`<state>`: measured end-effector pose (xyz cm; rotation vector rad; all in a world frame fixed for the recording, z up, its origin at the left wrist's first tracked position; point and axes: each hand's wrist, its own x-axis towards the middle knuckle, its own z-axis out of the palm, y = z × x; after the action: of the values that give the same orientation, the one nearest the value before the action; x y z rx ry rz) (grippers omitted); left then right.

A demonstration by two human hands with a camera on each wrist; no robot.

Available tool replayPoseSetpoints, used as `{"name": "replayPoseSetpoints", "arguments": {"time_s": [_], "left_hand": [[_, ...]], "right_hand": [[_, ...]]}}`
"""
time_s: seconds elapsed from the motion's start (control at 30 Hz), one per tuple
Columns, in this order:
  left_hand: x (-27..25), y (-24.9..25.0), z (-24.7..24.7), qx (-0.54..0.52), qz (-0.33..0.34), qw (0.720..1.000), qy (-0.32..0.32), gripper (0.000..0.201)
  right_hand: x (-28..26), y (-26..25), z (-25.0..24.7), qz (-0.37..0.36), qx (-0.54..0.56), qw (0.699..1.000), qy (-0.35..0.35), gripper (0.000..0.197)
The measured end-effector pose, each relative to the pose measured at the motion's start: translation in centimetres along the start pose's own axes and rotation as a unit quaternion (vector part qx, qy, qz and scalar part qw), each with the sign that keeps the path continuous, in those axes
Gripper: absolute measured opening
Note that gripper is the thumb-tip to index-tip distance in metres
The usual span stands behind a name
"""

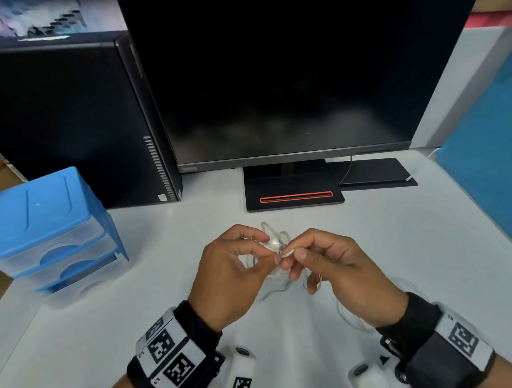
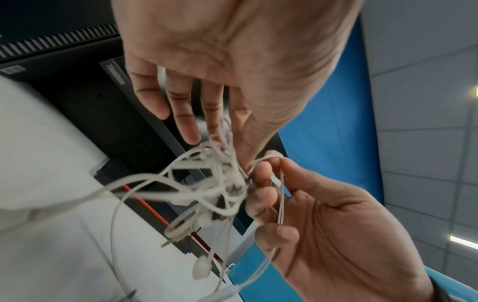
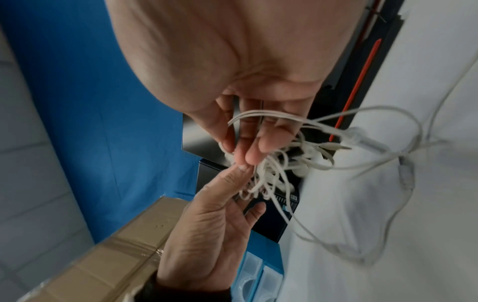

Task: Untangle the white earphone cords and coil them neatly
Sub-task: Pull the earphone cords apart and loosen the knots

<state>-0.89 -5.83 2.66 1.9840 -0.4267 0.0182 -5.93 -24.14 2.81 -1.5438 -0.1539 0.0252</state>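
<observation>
A tangled bunch of white earphone cords (image 1: 277,246) hangs between both hands just above the white table (image 1: 401,245). My left hand (image 1: 262,250) pinches the knot beside a white earbud (image 1: 274,242). My right hand (image 1: 296,253) pinches a loop of cord pulled out of the knot. In the left wrist view the knot (image 2: 207,179) sits below the left fingers, with the right hand (image 2: 280,167) holding a loop, an earbud (image 2: 200,267) and a jack plug (image 2: 170,241) dangling. The right wrist view shows the knot (image 3: 271,169), loose cord trailing onto the table and an inline remote (image 3: 406,173).
A dark monitor (image 1: 286,72) stands behind the hands on a black base (image 1: 294,199). A black computer tower (image 1: 64,121) and a blue drawer unit (image 1: 49,224) are to the left. A blue partition (image 1: 492,149) borders the right. A cardboard box (image 3: 103,255) lies beyond the table's left edge.
</observation>
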Motion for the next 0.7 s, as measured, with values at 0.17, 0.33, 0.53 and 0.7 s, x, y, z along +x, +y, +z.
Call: {"name": "replayPoseSetpoints", "arguments": {"time_s": [0.17,0.33,0.53,0.7], "left_hand": [[-0.2,-0.8,0.7,0.046,-0.038,0.997,-0.042,0.011],[0.0,-0.4,0.6,0.023,-0.047,0.998,-0.042,0.002],[-0.1,0.4,0.8,-0.054,-0.042,0.997,-0.038,0.005],[-0.6,-0.2,1.3,0.010,-0.019,1.000,-0.013,0.013]], "right_hand": [[-0.1,0.8,0.1,-0.023,-0.072,0.997,0.006,0.020],[-0.1,0.6,-0.2,-0.015,-0.066,0.998,-0.018,0.016],[0.0,0.2,-0.5,0.005,-0.005,0.999,-0.036,0.016],[0.0,1.0,0.3,-0.005,-0.033,0.999,-0.029,0.015]]}}
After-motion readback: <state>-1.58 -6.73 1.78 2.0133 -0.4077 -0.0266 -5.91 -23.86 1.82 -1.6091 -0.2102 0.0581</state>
